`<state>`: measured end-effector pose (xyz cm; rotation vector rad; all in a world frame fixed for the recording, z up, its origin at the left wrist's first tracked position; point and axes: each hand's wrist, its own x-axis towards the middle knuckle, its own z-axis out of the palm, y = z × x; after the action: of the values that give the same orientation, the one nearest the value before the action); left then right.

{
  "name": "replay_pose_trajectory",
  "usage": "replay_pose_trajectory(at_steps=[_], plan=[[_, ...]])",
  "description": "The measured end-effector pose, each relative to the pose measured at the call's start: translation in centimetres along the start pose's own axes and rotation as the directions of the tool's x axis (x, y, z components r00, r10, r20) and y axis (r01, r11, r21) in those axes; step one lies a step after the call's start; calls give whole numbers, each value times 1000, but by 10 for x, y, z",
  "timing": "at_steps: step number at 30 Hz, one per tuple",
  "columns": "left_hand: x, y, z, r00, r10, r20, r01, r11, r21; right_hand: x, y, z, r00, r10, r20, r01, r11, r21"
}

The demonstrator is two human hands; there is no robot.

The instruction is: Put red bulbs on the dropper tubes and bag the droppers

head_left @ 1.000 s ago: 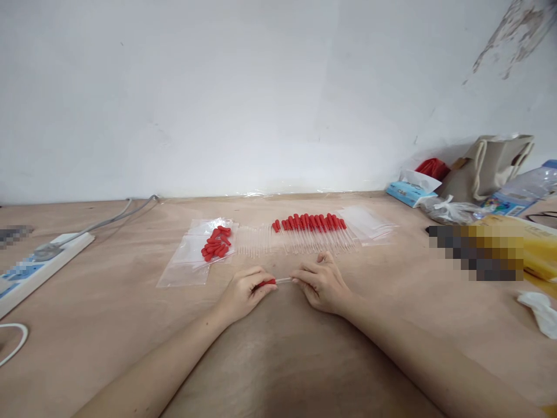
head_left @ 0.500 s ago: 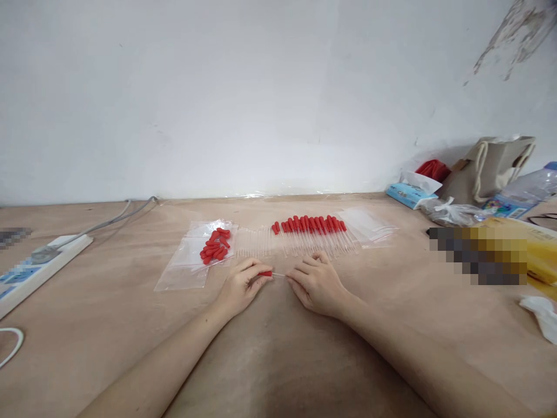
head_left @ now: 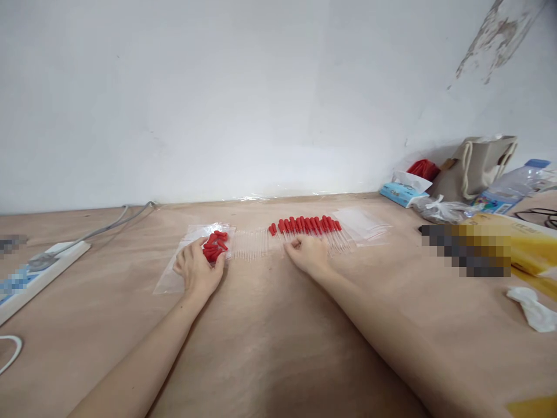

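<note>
Over the left part of a pile of red rubber bulbs [head_left: 221,236] rests my left hand [head_left: 198,270], thumb and fingers apart. Whether its fingertips touch any bulb is hard to see. The pile lies on a clear plastic bag [head_left: 165,283]. My right hand [head_left: 310,253] is at the near side of a row of glass droppers with red bulbs [head_left: 308,225], its fingers pinched together. What those fingers hold, if anything, is hidden. Between the hands lie several bare glass tubes [head_left: 251,244], side by side.
Clear zip bags [head_left: 361,223] lie right of the droppers. Farther right are a blue tissue pack [head_left: 398,194], a cloth bag [head_left: 487,165], a plastic bottle [head_left: 517,183] and a yellow package [head_left: 517,238]. A power strip [head_left: 47,276] with a grey cable sits at left.
My hands have parted from the dropper they held together. The left has moved left to the red bulbs and opened; the right has moved forward to the dropper row. The view has shifted slightly.
</note>
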<state>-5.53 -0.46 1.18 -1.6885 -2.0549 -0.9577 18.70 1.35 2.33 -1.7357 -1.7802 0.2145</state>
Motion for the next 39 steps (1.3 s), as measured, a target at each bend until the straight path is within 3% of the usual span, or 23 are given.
replay_pose_trajectory(at_steps=[6, 14, 19, 23, 31, 36, 39], plan=[[-2, -1, 2, 994, 28, 102, -30, 999, 16, 22, -7, 22, 997, 72, -4, -72, 989, -132], [2, -4, 1, 989, 137, 57, -142, 986, 91, 10, -7, 27, 996, -42, -84, 32, 993, -116], [6, -10, 2, 967, 252, 42, -254, 964, 83, 2, -19, 30, 991, -131, -21, 127, 985, -114], [5, -12, 5, 941, 319, 112, -327, 942, 70, 6, -29, 36, 996, -88, 28, 92, 978, -185], [0, -3, 7, 917, 345, 199, -391, 876, 284, 21, -45, 47, 995, 43, 93, -19, 970, -244], [1, 4, -1, 923, 318, 217, -372, 881, 293, 25, -51, 48, 988, 83, 130, -53, 974, -222], [-6, 11, -6, 891, 403, 208, -445, 865, 232, 25, -54, 50, 985, 91, 149, -58, 974, -217]])
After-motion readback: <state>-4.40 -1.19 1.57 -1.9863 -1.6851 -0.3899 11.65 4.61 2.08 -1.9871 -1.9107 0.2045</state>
